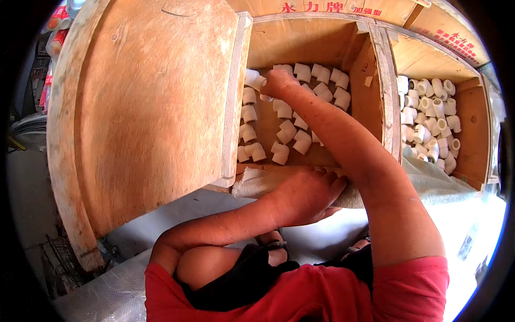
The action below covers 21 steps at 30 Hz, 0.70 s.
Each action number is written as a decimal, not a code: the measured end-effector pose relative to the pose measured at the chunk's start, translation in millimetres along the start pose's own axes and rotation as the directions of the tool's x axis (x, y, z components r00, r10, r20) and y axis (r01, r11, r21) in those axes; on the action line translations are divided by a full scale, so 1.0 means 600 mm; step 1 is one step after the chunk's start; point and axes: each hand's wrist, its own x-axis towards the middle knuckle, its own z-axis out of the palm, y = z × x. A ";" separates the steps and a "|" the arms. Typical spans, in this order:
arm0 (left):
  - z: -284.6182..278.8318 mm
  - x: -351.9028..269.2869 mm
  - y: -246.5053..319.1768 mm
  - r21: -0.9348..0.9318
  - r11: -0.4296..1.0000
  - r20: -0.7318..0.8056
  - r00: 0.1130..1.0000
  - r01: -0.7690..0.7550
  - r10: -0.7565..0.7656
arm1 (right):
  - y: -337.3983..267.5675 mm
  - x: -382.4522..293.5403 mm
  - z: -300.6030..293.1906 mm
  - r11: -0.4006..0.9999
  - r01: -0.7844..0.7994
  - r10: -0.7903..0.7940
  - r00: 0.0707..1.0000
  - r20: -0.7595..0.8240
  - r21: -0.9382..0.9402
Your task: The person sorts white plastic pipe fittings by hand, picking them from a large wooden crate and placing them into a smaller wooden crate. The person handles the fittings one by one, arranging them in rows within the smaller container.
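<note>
My right hand (280, 83) reaches into the middle wooden box (364, 84), its fingers closed on a white plastic elbow pipe fitting (264, 98) that they partly hide. Close to the fingertips, at the box's left wall, is another bright white elbow fitting (252, 78). Several more elbow fittings (302, 141) lie spread on the box floor, in a column along the left wall and in rows at the centre and back. My forearm covers some of them. A cloth (257, 183) drapes over the box's front edge, and my left hand (312, 193) grips that edge through it.
To the right, behind a wooden divider (388, 92), a second compartment (468, 120) holds a heap of white elbow fittings (432, 116). A large plywood panel (161, 100) stands at the left. Bubble wrap (108, 287) lies on the floor at lower left.
</note>
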 end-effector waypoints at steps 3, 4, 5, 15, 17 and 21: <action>-0.003 0.005 0.002 -0.046 0.999 0.047 0.999 0.014 -0.012 | 0.008 0.022 0.013 0.998 -0.042 0.043 0.999 -0.026 0.046; -0.003 0.003 0.001 -0.067 0.997 0.078 0.996 0.038 -0.032 | 0.002 0.023 0.017 0.997 -0.049 0.049 0.999 -0.006 0.054; 0.000 0.001 -0.002 -0.063 0.997 0.074 0.997 0.034 -0.029 | -0.002 0.022 0.021 0.997 -0.056 0.056 0.998 0.015 0.061; -0.003 0.006 -0.002 -0.064 0.998 0.073 0.997 -0.029 0.033 | 0.020 0.077 0.079 0.998 0.041 -0.049 0.989 -0.141 -0.053; 0.000 -0.006 -0.005 -0.053 0.999 0.065 0.998 -0.006 0.010 | 0.004 0.055 0.096 0.994 0.099 -0.104 0.975 -0.197 -0.037; 0.014 -0.004 -0.008 -0.035 0.998 0.014 0.999 -0.051 0.052 | 0.012 0.052 0.098 0.990 0.130 -0.142 0.944 -0.296 -0.061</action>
